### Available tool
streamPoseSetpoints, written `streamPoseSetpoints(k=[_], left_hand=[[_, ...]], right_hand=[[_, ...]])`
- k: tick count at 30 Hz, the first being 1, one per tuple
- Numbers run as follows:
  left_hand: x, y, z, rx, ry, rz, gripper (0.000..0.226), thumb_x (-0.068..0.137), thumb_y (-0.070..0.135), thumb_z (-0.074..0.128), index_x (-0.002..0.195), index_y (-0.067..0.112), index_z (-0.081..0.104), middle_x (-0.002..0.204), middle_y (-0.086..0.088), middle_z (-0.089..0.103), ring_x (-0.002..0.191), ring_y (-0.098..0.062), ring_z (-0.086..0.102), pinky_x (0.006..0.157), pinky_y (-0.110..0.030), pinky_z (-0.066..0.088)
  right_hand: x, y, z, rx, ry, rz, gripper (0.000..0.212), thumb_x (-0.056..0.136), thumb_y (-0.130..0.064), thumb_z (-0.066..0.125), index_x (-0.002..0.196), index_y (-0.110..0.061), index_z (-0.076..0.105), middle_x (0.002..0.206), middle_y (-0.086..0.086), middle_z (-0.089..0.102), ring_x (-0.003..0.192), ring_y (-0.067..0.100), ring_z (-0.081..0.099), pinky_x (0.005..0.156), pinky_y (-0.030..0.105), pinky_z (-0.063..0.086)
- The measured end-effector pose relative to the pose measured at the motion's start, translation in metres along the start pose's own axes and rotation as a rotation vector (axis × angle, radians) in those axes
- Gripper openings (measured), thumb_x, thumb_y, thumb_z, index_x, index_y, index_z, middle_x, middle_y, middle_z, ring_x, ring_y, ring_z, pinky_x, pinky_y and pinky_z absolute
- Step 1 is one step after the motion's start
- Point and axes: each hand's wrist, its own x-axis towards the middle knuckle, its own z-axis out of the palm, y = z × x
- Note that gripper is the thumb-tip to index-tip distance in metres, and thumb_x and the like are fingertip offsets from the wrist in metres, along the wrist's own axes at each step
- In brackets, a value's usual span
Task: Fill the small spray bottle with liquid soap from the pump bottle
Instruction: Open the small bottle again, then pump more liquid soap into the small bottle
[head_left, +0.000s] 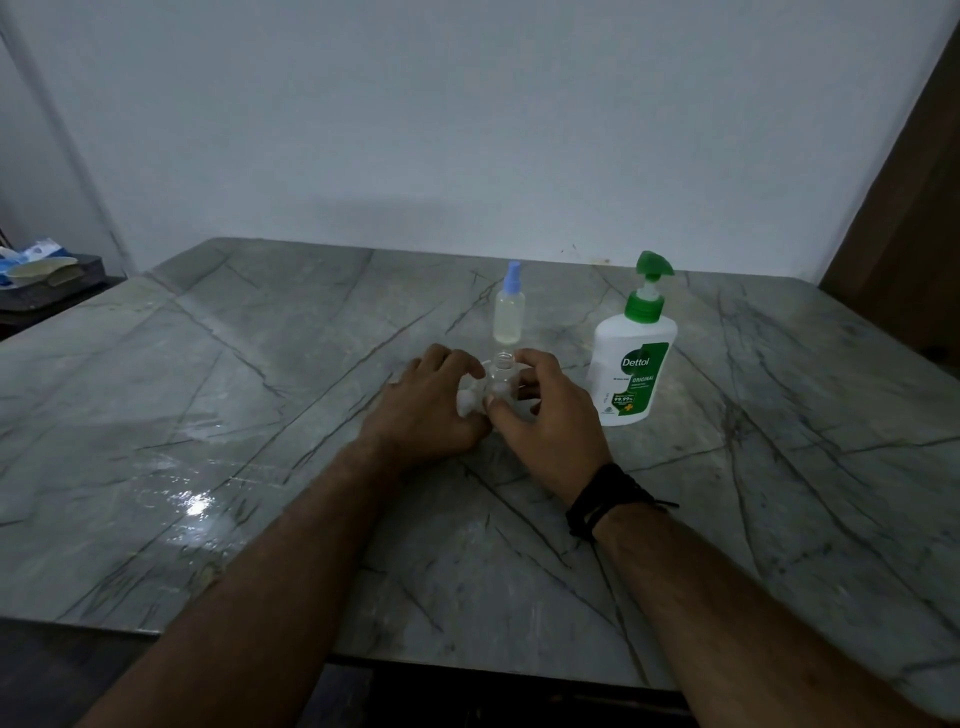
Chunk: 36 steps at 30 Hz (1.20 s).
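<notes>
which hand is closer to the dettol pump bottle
Right. The right hand is just left of the pump bottle, holding the open small bottle; the left hand is beyond it.

The tabletop (779, 467) is grey-green marble with dark veins; the pump bottle (631, 364) is white with a green label and pump; the spray cap (512, 275) is pale blue.

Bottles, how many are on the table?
3. An open clear small bottle sits between the left hand and right hand; a blue-capped spray bottle stands behind it; the pump bottle stands right.
</notes>
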Motion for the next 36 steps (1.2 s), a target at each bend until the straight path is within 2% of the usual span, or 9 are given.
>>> streamPoseSetpoints(k=[4, 7, 11, 14, 20, 25, 27, 31, 36], left_hand=[[-0.003, 0.003, 0.002, -0.111, 0.033, 0.05, 0.07, 0.071, 0.058, 0.065, 0.128, 0.023, 0.047, 0.131, 0.002, 0.043, 0.113, -0.015, 0.044, 0.091, -0.038, 0.045], [-0.002, 0.004, 0.007, -0.114, 0.025, 0.063, 0.059, 0.076, 0.058, 0.063, 0.123, 0.024, 0.053, 0.125, 0.004, 0.047, 0.108, -0.013, 0.046, 0.09, -0.037, 0.046], [0.002, 0.001, 0.012, -0.104, 0.011, 0.049, 0.049, 0.081, 0.057, 0.062, 0.12, 0.027, 0.056, 0.123, 0.007, 0.048, 0.105, -0.008, 0.045, 0.09, -0.033, 0.045], [0.003, -0.002, 0.013, -0.136, 0.016, 0.057, 0.053, 0.077, 0.063, 0.058, 0.116, 0.028, 0.058, 0.118, 0.008, 0.05, 0.102, -0.008, 0.047, 0.088, -0.034, 0.046], [0.005, -0.004, 0.017, -0.106, 0.046, 0.035, 0.054, 0.071, 0.075, 0.057, 0.103, 0.032, 0.057, 0.106, 0.014, 0.049, 0.093, -0.005, 0.049, 0.079, -0.031, 0.049], [0.008, -0.006, 0.02, -0.107, 0.032, 0.02, 0.058, 0.069, 0.079, 0.054, 0.106, 0.035, 0.056, 0.109, 0.014, 0.049, 0.093, -0.003, 0.048, 0.076, -0.028, 0.047], [0.008, -0.007, 0.02, -0.098, 0.029, 0.017, 0.058, 0.069, 0.079, 0.054, 0.107, 0.035, 0.055, 0.109, 0.014, 0.049, 0.093, -0.003, 0.048, 0.078, -0.029, 0.049], [0.007, -0.005, 0.017, -0.104, 0.007, 0.023, 0.061, 0.069, 0.079, 0.052, 0.107, 0.031, 0.056, 0.11, 0.012, 0.049, 0.094, -0.007, 0.049, 0.081, -0.034, 0.05], [0.007, -0.004, 0.017, -0.1, 0.017, 0.019, 0.06, 0.069, 0.079, 0.052, 0.103, 0.031, 0.055, 0.107, 0.011, 0.05, 0.093, -0.008, 0.05, 0.081, -0.036, 0.05]], right_hand=[[-0.001, -0.003, -0.001, 0.022, 0.064, -0.018, 0.057, 0.086, -0.039, 0.071, 0.135, -0.02, 0.049, 0.113, -0.003, 0.061, 0.103, 0.012, 0.059, 0.09, 0.036, 0.054], [-0.005, -0.01, -0.006, -0.013, 0.144, -0.06, 0.055, 0.089, -0.039, 0.07, 0.135, -0.018, 0.049, 0.119, 0.0, 0.057, 0.108, 0.011, 0.055, 0.092, 0.033, 0.051], [-0.009, -0.03, -0.019, -0.163, 0.213, -0.263, 0.049, 0.089, -0.033, 0.068, 0.131, -0.014, 0.052, 0.122, 0.002, 0.057, 0.111, 0.011, 0.051, 0.091, 0.026, 0.046], [-0.009, -0.043, -0.033, -0.222, 0.281, -0.374, 0.051, 0.087, -0.033, 0.068, 0.131, -0.015, 0.052, 0.122, 0.001, 0.055, 0.113, 0.013, 0.049, 0.094, 0.033, 0.046], [0.016, -0.025, -0.073, -0.372, 0.451, -0.22, 0.104, 0.072, -0.042, 0.083, 0.153, -0.012, 0.026, 0.151, 0.009, 0.039, 0.138, 0.029, 0.034, 0.109, 0.054, 0.037], [0.039, -0.003, -0.075, -0.283, 0.347, -0.057, 0.134, 0.061, -0.048, 0.091, 0.158, -0.024, 0.002, 0.152, 0.003, 0.034, 0.142, 0.026, 0.031, 0.11, 0.059, 0.036], [0.043, 0.006, -0.072, -0.23, 0.321, -0.031, 0.137, 0.059, -0.045, 0.093, 0.157, -0.031, -0.002, 0.151, 0.0, 0.036, 0.14, 0.023, 0.034, 0.111, 0.056, 0.035], [0.052, 0.019, -0.065, -0.187, 0.346, -0.04, 0.134, 0.061, -0.022, 0.093, 0.156, -0.04, 0.0, 0.152, -0.007, 0.036, 0.133, 0.019, 0.035, 0.104, 0.037, 0.03], [0.053, 0.023, -0.063, -0.069, 0.369, -0.055, 0.123, 0.065, -0.003, 0.079, 0.155, -0.042, 0.006, 0.138, -0.029, 0.031, 0.109, -0.001, 0.034, 0.098, 0.03, 0.035]])
